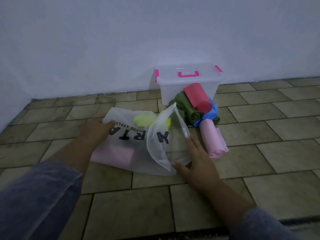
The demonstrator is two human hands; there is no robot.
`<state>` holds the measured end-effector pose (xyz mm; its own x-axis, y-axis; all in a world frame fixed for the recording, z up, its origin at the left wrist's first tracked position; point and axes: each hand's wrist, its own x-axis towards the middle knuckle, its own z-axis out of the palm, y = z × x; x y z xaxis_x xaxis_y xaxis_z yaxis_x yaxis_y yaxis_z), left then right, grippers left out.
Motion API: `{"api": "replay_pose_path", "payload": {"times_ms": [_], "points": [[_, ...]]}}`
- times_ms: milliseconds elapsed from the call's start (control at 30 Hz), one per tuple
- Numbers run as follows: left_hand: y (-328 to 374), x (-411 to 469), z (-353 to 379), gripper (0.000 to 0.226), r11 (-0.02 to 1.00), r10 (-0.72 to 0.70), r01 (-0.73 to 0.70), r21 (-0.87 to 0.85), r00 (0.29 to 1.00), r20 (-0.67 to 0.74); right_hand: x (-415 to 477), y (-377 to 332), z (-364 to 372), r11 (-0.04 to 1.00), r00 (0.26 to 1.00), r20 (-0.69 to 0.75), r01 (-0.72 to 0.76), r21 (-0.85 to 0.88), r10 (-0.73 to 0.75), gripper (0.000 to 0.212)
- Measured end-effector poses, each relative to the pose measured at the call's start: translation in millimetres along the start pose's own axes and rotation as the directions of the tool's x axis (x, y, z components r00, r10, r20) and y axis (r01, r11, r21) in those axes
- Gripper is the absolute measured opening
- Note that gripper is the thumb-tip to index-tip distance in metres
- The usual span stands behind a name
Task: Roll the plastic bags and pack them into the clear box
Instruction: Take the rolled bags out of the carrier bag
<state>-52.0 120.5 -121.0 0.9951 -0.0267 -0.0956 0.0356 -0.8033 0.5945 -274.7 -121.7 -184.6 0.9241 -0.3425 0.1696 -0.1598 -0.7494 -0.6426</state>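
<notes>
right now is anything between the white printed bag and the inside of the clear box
Yes. The lid is on the clear box, and the red roll, green roll and blue roll lie piled against its front, toward the white bag. The left hand and right hand rest on that bag.

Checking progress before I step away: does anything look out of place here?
The clear box has its lid on, while the rolled bags lie piled on the floor against its front, not inside.

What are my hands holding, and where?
No grip: left hand presses the white bag at its left edge, right hand rests flat by its folded flap.
</notes>
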Motion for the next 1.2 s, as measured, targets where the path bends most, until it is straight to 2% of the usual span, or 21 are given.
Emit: {"api": "replay_pose_path", "payload": {"times_ms": [33, 100, 167, 200, 233, 300, 400, 433, 500, 600, 700, 767, 867, 933, 967, 1000, 1033, 1067, 1133, 1200], "points": [[2.3, 2.4, -0.8, 0.029, 0.997, 0.013, -0.015, 0.080, 1.000, 0.024, -0.2, 0.2, 1.1, 1.000, 1.000, 0.007, 0.001, -0.022, -0.001, 0.092], [11.3, 3.8, -0.6, 0.024, 0.972, 0.071, -0.066, 0.227, 0.997, -0.014, 0.3, -0.6, 1.5, 0.998, 1.000, 0.019, 0.002, -0.059, -0.001, 0.094], [29.6, 0.3, -2.6, 0.026, 0.937, 0.220, -0.184, 0.298, 0.971, -0.091, 1.0, -0.8, 2.2, 0.996, 0.999, 0.039, 0.003, -0.093, 0.001, 0.096], [43.4, -4.7, -6.7, 0.026, 0.906, 0.324, -0.266, 0.329, 0.937, -0.134, 0.9, -1.1, 2.7, 0.994, 0.999, 0.053, -0.001, -0.109, 0.007, 0.098], [58.3, -10.5, -11.4, 0.026, 0.865, 0.432, -0.354, 0.354, 0.885, -0.171, 1.0, -1.1, 3.4, 0.992, 0.998, 0.068, -0.006, -0.126, 0.015, 0.099], [88.7, -23.0, -22.7, 0.027, 0.750, 0.638, -0.531, 0.394, 0.738, -0.221, 2.1, -1.1, 4.1, 0.985, 0.996, 0.082, -0.008, -0.170, 0.022, 0.101], [125.6, -43.0, -46.2, 0.028, 0.599, 0.800, -0.661, 0.452, 0.515, -0.307, 3.3, -2.6, 4.2, 0.975, 0.997, 0.075, 0.012, -0.222, 0.005, 0.102], [132.6, -48.0, -53.9, 0.027, 0.578, 0.816, -0.666, 0.472, 0.471, -0.335, 3.1, -2.8, 4.4, 0.972, 0.997, 0.071, 0.015, -0.235, 0.002, 0.102], [136.9, -51.9, -66.4, 0.027, 0.569, 0.821, -0.670, 0.477, 0.438, -0.365, 2.6, -2.6, 4.8, 0.970, 0.997, 0.070, 0.003, -0.242, 0.014, 0.104], [122.4, -44.1, -74.3, 0.028, 0.609, 0.792, -0.668, 0.427, 0.484, -0.372, 2.9, -1.4, 5.0, 0.970, 0.998, 0.062, -0.015, -0.242, 0.031, 0.105], [88.5, -22.8, -74.7, 0.025, 0.737, 0.676, -0.561, 0.376, 0.605, -0.421, 2.8, -1.6, 5.8, 0.970, 0.998, 0.060, -0.018, -0.243, 0.034, 0.105], [60.6, -9.3, -69.5, 0.023, 0.826, 0.562, -0.456, 0.330, 0.708, -0.428, 2.5, -1.8, 6.0, 0.970, 0.997, 0.065, -0.026, -0.244, 0.043, 0.105], [25.7, 4.2, -56.4, 0.024, 0.922, 0.349, -0.252, 0.292, 0.868, -0.353, 3.2, -1.7, 5.4, 0.964, 0.995, 0.088, -0.019, -0.267, 0.044, 0.104], [15.5, 3.9, -45.0, 0.041, 0.953, 0.174, -0.078, 0.294, 0.933, -0.316, 3.7, -1.6, 5.4, 0.959, 0.994, 0.099, -0.008, -0.284, 0.037, 0.104], [16.0, 0.0, -38.8, 0.054, 0.952, 0.123, -0.019, 0.305, 0.938, -0.325, 3.5, -1.8, 5.4, 0.957, 0.994, 0.101, -0.007, -0.289, 0.038, 0.104], [19.9, -5.4, -31.5, 0.064, 0.944, 0.142, -0.025, 0.328, 0.931, -0.337, 3.3, -2.2, 5.6, 0.957, 0.993, 0.106, -0.009, -0.290, 0.042, 0.104], [26.1, -11.1, -22.5, 0.070, 0.932, 0.226, -0.106, 0.346, 0.917, -0.328, 3.1, -2.6, 5.5, 0.957, 0.993, 0.111, -0.011, -0.290, 0.045, 0.105], [33.6, -17.9, -11.8, 0.072, 0.903, 0.356, -0.248, 0.351, 0.889, -0.288, 2.9, -3.1, 5.2, 0.957, 0.992, 0.115, -0.013, -0.290, 0.048, 0.105], [48.7, -28.7, 10.4, 0.077, 0.772, 0.609, -0.553, 0.313, 0.785, -0.116, 2.9, -4.7, 3.4, 0.962, 0.991, 0.123, -0.018, -0.271, 0.054, 0.105], [55.8, -32.3, 28.6, 0.086, 0.688, 0.676, -0.661, 0.301, 0.734, 0.067, 3.9, -7.3, 0.8, 0.976, 0.992, 0.109, -0.034, -0.215, 0.058, 0.102]]}}
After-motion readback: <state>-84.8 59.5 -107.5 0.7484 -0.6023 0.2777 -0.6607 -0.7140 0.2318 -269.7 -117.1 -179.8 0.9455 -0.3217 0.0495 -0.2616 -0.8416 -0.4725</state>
